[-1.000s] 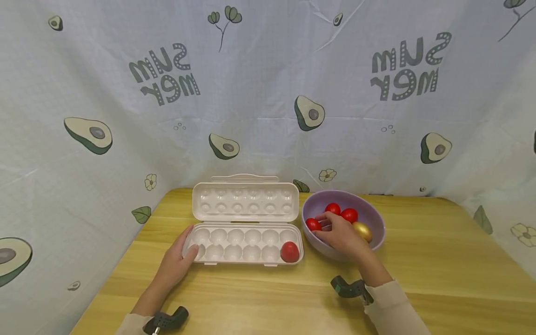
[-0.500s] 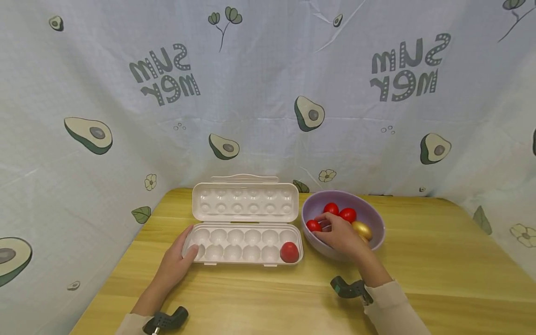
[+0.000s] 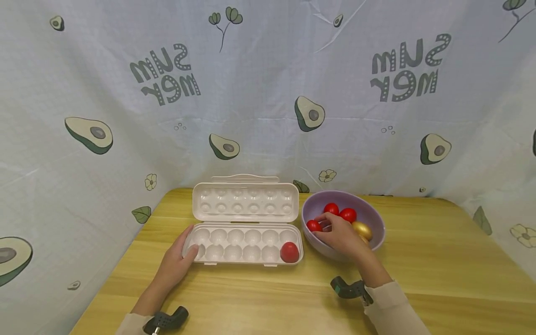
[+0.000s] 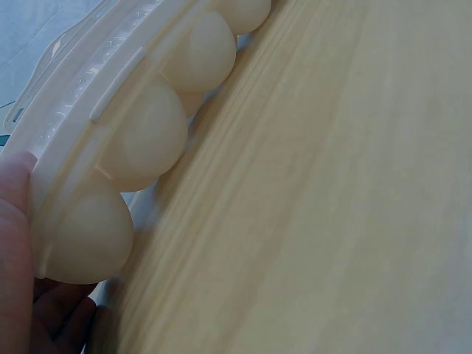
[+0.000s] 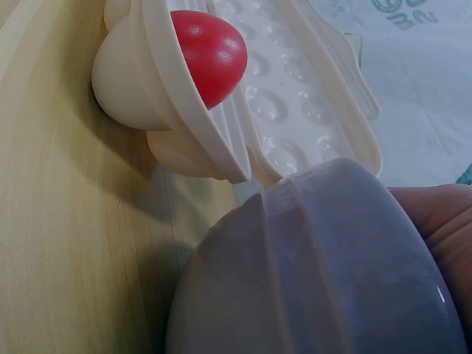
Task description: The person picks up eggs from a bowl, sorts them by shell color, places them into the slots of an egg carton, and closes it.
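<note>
A cream egg box lies open on the table, its lid folded back. One red egg sits in the box's front right hollow. My left hand grips the box's left end, thumb over the rim and fingers curled underneath in the left wrist view. Inside the purple bowl, my right hand holds a red egg between thumb and fingers, near the left wall. Two more red eggs and a gold egg lie there; the hand hides part of the bowl. In the right wrist view, the bowl's outer wall covers the fingers.
The bowl stands close to the box's right end. Behind both hangs a pale cloth printed with avocados. Bare wooden tabletop stretches in front and to the right. Dark wrist mounts stick out from both wrists.
The two red eggs farther back in the bowl have shifted slightly left between one second and half a second ago. Both hands have stayed nearly still.
</note>
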Action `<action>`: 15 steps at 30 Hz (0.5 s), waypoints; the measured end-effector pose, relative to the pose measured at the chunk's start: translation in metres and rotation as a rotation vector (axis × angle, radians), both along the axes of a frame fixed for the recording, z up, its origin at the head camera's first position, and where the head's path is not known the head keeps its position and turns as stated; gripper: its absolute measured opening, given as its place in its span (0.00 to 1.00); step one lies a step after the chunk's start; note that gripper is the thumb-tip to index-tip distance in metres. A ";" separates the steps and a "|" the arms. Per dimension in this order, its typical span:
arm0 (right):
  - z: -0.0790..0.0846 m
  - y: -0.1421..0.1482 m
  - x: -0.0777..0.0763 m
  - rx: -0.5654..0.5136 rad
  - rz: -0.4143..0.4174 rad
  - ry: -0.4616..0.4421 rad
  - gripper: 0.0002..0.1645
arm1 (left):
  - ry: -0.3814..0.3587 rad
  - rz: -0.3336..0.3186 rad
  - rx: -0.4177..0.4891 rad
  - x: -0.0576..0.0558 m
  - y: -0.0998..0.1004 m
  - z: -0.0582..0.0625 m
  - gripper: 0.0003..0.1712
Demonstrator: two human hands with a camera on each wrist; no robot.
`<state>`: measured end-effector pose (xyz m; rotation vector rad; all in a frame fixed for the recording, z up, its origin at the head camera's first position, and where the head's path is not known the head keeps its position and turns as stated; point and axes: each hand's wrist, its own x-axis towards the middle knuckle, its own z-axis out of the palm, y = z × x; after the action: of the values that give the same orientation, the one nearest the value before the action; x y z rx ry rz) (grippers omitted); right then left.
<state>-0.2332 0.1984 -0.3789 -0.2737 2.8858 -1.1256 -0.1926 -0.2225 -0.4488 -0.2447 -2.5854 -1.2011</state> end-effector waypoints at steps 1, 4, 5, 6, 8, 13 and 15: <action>0.000 0.000 0.000 0.001 -0.001 0.001 0.24 | 0.001 0.000 0.000 0.000 0.000 0.000 0.32; 0.000 0.000 0.000 0.004 -0.002 0.001 0.24 | 0.003 -0.002 0.001 0.000 0.000 0.000 0.32; 0.000 0.000 0.000 0.005 -0.003 -0.001 0.24 | 0.004 -0.002 0.002 0.000 0.000 -0.001 0.32; 0.000 0.000 0.000 0.007 -0.003 -0.002 0.24 | 0.004 -0.003 0.001 0.000 0.000 -0.001 0.32; 0.000 0.000 0.000 0.008 -0.004 -0.007 0.24 | 0.002 -0.005 0.001 -0.001 -0.001 -0.001 0.32; 0.000 0.000 0.000 0.005 -0.003 -0.006 0.23 | 0.002 -0.003 -0.007 0.000 -0.001 -0.001 0.32; 0.000 0.000 0.001 0.002 -0.002 -0.003 0.23 | 0.002 -0.001 -0.007 0.000 -0.001 -0.001 0.32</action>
<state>-0.2326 0.1988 -0.3793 -0.2694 2.8847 -1.1226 -0.1928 -0.2232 -0.4494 -0.2490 -2.5883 -1.1913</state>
